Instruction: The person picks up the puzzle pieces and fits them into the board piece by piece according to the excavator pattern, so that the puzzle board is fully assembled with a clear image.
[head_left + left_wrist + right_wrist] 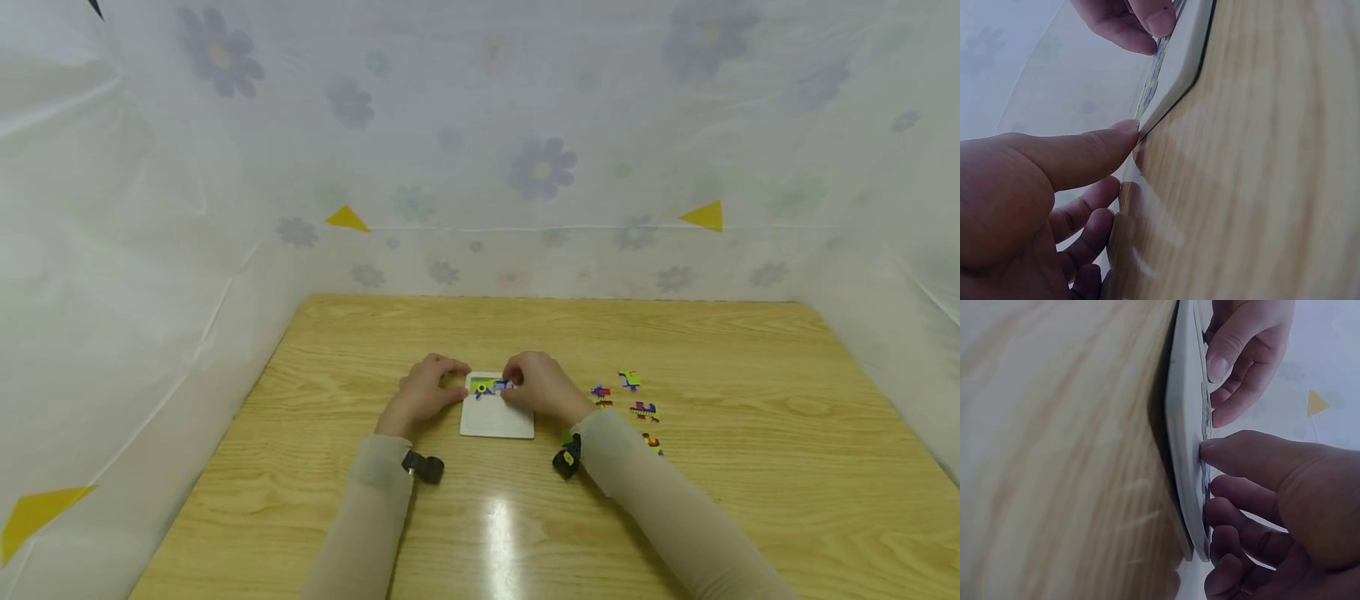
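A white puzzle board (497, 421) lies on the table between both hands. Colourful puzzle pieces (482, 387) sit joined along its upper part. The left hand (429, 390) rests at the board's left side, its thumb (1100, 147) fairly straight and touching the edge near a corner. Over the board's upper right, the right hand (546, 387) holds a bluish puzzle piece (503, 385) between thumb and fingers, against the board. Its thumb (1235, 453) and bent fingers show in the right wrist view; they partly hide the piece.
Several loose puzzle pieces (643, 410) lie right of the board, some near the right forearm. One greenish piece (566, 436) is partly hidden by the right wrist strap. The wooden table (300, 500) is enclosed by whitish flowered sheeting (465, 192) at back and sides.
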The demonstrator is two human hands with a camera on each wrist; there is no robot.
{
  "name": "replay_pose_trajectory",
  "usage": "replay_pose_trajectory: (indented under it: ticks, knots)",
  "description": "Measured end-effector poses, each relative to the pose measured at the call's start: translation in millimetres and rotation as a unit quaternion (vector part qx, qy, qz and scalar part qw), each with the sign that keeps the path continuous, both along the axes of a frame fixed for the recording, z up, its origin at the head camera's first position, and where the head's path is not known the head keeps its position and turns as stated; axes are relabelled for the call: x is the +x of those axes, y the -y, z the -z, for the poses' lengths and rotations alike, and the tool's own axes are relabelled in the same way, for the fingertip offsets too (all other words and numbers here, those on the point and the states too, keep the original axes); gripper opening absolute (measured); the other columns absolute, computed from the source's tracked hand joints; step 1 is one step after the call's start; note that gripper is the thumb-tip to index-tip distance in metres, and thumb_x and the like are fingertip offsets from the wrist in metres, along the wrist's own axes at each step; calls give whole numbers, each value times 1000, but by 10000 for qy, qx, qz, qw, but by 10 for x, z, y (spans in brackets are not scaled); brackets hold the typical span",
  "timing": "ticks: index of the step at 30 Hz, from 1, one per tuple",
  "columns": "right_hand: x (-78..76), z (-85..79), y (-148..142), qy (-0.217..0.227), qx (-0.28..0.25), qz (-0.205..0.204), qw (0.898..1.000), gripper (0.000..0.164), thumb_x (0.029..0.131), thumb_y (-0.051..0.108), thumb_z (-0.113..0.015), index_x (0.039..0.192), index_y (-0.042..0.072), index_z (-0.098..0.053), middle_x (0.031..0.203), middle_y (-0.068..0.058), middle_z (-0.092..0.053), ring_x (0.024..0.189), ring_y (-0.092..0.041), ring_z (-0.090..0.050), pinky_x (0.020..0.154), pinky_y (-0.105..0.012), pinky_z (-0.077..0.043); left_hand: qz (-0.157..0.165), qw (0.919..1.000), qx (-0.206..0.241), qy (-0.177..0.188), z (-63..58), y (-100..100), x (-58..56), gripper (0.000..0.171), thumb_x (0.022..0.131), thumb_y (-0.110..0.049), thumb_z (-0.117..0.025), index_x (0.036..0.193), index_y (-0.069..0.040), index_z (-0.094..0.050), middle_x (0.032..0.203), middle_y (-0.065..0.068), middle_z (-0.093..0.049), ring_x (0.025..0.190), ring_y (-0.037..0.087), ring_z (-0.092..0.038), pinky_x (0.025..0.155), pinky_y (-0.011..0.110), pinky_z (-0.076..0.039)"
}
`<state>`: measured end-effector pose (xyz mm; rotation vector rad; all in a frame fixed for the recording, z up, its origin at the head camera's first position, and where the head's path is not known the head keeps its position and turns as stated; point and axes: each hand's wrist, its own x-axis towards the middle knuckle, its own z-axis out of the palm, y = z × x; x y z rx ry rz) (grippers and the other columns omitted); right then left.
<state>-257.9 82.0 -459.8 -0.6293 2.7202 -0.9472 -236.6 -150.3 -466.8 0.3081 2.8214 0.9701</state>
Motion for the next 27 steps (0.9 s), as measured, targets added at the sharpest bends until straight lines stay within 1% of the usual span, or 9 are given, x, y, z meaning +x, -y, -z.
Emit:
replay_pose_trajectory:
  ticks: [5, 17, 27]
  knots:
    - [5, -10, 2, 31, -14, 28, 10000, 13, 85, 16, -78, 93, 9, -71, 84, 0, -59, 78, -18, -53, 69, -33, -45, -8, 10000, -5, 14, -9, -6, 3, 35, 92, -28, -72, 127, -24, -67, 133, 7, -52, 124, 33, -46, 100, 59, -29]
    - [16, -23, -2, 84, -31, 58, 9999, 14, 86, 18, -78, 94, 10, -71, 84, 0, -60, 79, -18, -53, 70, -33, -46, 26, 10000, 16, 11, -25, -12, 12, 35, 92, -28, -72, 127, -23, -67, 133, 7, -52, 123, 33, -46, 99, 58, -29]
    - [1, -18, 12, -14, 42, 71, 10000, 12, 85, 17, -79, 93, 10, -72, 84, 1, -60, 78, -18, -53, 70, -33, -46, -15, 10000, 65, 45, -29, -12, 18, 35, 93, -28, -72, 127, -24, -67, 133, 7, -52, 123, 33, -45, 100, 58, -28]
